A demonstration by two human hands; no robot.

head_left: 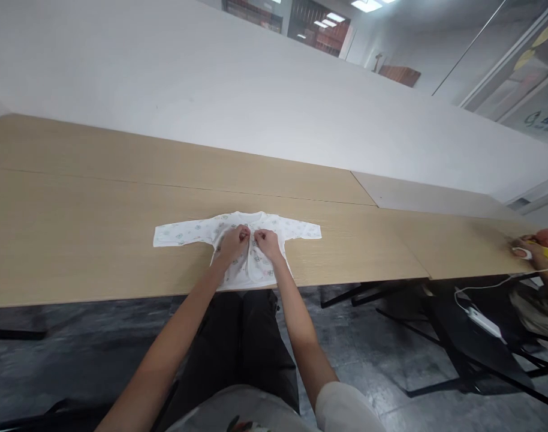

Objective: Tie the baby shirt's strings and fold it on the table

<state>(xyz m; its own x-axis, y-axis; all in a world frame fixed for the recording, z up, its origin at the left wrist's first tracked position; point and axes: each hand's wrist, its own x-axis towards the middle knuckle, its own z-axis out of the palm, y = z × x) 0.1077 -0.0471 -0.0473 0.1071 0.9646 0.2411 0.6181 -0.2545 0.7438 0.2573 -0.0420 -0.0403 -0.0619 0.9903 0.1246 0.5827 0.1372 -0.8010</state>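
Note:
A small white baby shirt [267, 270] with a faint print lies face up on the wooden table, its two sleeves stretched out to the sides. Its front opening runs down the middle. My left hand [234, 243] pinches the cloth just left of that opening, near the chest. On the other side of the opening, my right hand [267, 243] has its fingers closed on the cloth too. A short gap separates the two hands. The fingertips hide whatever small part of the front edge they hold.
The light wooden table [98, 240] runs across the view, with a white wall [211, 102] behind it. At the far right a person's hand [532, 252] holds something at the table. A black chair [476, 342] with a white power strip [485, 324] stands below.

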